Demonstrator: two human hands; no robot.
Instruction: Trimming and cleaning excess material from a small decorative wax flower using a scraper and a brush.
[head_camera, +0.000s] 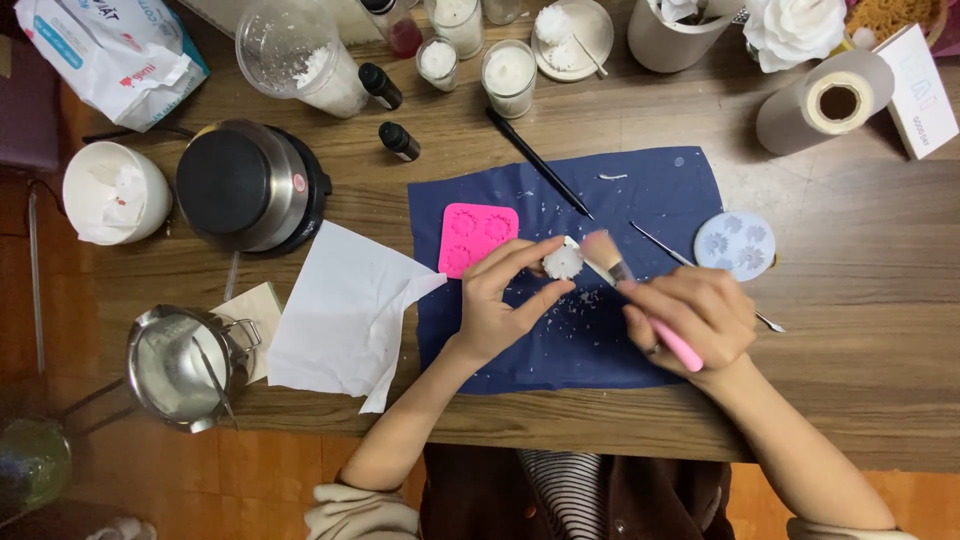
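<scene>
My left hand (500, 300) pinches a small white flower-shaped wax piece (562, 263) between thumb and fingers above a dark blue cloth (660, 200). In my right hand (690, 318) is a pink-handled brush (640, 300), its soft bristles touching the wax piece from the right. A pink square silicone mould (476, 237) with flower cavities lies on the cloth just left of my left hand. White wax crumbs are scattered over the cloth under both hands.
A round pale-blue mould (735, 245) and a thin metal tool (665, 247) lie right of the brush. A black pen (538, 162), white paper sheet (345, 310), black hotplate (250, 185), steel pitcher (180, 368), white bowl (115, 192), paper roll (825, 102) and several jars surround the cloth.
</scene>
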